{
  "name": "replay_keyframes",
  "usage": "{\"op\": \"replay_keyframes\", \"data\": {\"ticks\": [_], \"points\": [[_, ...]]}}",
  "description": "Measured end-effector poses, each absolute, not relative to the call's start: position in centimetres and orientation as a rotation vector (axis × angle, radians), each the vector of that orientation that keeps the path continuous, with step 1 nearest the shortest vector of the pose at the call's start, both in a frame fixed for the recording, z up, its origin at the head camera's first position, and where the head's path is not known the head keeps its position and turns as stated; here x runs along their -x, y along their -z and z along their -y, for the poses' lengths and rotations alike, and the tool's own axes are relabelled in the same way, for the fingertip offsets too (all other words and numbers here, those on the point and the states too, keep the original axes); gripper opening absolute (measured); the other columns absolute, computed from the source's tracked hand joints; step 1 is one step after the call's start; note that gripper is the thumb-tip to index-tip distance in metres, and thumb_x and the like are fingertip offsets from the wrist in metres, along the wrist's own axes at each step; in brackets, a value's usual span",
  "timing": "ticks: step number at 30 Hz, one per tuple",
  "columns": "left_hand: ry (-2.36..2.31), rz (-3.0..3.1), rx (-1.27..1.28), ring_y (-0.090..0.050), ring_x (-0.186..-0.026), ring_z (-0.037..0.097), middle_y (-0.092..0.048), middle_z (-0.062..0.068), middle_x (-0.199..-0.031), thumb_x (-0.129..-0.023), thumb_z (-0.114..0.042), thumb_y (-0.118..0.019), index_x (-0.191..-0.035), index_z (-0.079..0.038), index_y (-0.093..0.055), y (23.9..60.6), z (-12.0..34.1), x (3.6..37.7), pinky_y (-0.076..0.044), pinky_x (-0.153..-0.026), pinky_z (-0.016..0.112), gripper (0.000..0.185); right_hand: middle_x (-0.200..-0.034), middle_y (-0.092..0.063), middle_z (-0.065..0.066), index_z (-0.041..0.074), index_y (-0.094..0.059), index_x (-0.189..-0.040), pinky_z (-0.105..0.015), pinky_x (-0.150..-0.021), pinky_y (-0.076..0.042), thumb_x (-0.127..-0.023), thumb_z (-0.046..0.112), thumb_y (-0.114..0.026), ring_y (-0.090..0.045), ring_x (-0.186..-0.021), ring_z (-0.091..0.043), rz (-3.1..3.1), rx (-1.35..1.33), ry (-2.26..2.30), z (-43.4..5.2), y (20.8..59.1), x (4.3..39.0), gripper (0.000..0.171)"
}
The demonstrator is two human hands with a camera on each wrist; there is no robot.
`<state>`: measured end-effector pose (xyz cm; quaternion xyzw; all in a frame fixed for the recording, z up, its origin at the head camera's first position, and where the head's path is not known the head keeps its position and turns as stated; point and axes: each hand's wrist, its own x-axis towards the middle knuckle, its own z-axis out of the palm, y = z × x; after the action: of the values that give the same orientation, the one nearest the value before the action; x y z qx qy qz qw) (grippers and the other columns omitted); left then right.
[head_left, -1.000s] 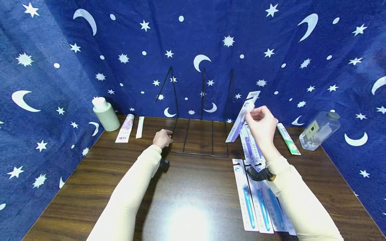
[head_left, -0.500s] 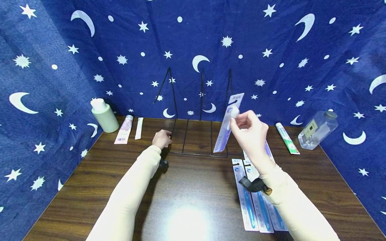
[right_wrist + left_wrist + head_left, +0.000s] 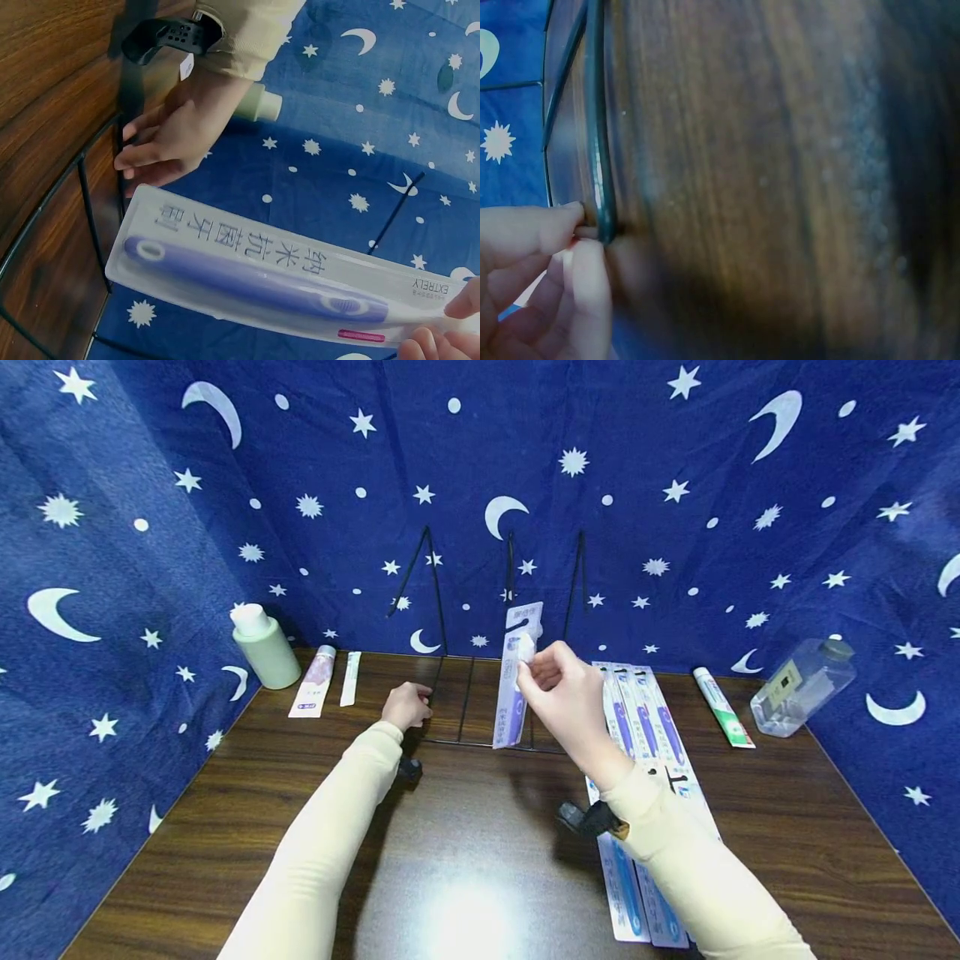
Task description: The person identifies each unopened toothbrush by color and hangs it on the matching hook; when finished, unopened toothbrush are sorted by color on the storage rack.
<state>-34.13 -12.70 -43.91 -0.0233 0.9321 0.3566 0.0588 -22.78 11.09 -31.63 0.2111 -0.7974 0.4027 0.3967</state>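
Observation:
My right hand (image 3: pixel 564 693) pinches a packaged purple toothbrush (image 3: pixel 512 693) near its upper part, holding it nearly upright over the black wire rack (image 3: pixel 480 744). In the right wrist view the toothbrush pack (image 3: pixel 247 262) shows its purple handle, and only fingertips of the hand appear at the right edge. My left hand (image 3: pixel 407 706) is at the rack's left side. In the left wrist view its thumb and finger pinch a thin rod of the rack (image 3: pixel 600 165). The rack's prongs (image 3: pixel 581 564) rise against the blue cloth; the toothbrush pack partly covers the middle one.
More packaged toothbrushes, purple (image 3: pixel 643 714) and blue (image 3: pixel 626 885), lie at right, partly under my right arm. A green-white toothpaste tube (image 3: pixel 723 708) and a clear bottle (image 3: pixel 802 689) are farther right. At left are a pale green bottle (image 3: pixel 266 652), a pink tube (image 3: pixel 313 683) and a narrow white packet (image 3: pixel 350 678).
My right hand has carried the toothbrush pack leftward from above the purple packs to the middle of the rack, turning it more upright. My left hand stays at the rack.

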Motion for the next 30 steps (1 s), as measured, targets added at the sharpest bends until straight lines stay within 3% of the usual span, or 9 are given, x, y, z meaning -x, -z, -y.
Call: {"op": "replay_keyframes", "data": {"ticks": [7,16,30], "points": [[-1.069,-2.823,0.054,-0.057,-0.051,0.005,-0.063,0.002,-0.082,-0.074,0.005,-0.065,-0.120,-0.003,-0.065,43.4,12.6,34.2,-0.054,-0.050,0.017,0.046,-0.066,-0.067,-0.009,0.000,-0.058,-0.077,-0.026,-0.050,-0.054,-0.077,0.004,-0.068,-0.062,-0.054,-0.015,2.053,-0.537,-0.974,-10.4,32.0,24.2,0.011],[-1.214,-2.724,0.025,-0.060,-0.061,0.012,-0.060,0.008,-0.085,-0.073,0.009,-0.066,-0.122,0.003,-0.061,43.8,13.0,34.0,-0.058,-0.051,0.023,0.049,-0.066,-0.067,-0.010,0.000,-0.057,-0.076,-0.030,-0.053,-0.056,-0.079,0.003,-0.066,-0.063,-0.056,-0.018,2.090,-0.504,-0.981,-9.7,32.4,26.8,0.010],[-1.206,-2.693,0.064,-0.062,-0.063,0.015,-0.061,0.010,-0.089,-0.074,0.008,-0.067,-0.124,0.001,-0.060,43.8,13.0,34.3,-0.058,-0.052,0.024,0.051,-0.069,-0.068,-0.013,-0.001,-0.057,-0.077,-0.035,-0.057,-0.056,-0.080,0.007,-0.067,-0.065,-0.060,-0.022,2.166,-0.339,-0.900,-9.6,31.4,32.0,0.013]]}}
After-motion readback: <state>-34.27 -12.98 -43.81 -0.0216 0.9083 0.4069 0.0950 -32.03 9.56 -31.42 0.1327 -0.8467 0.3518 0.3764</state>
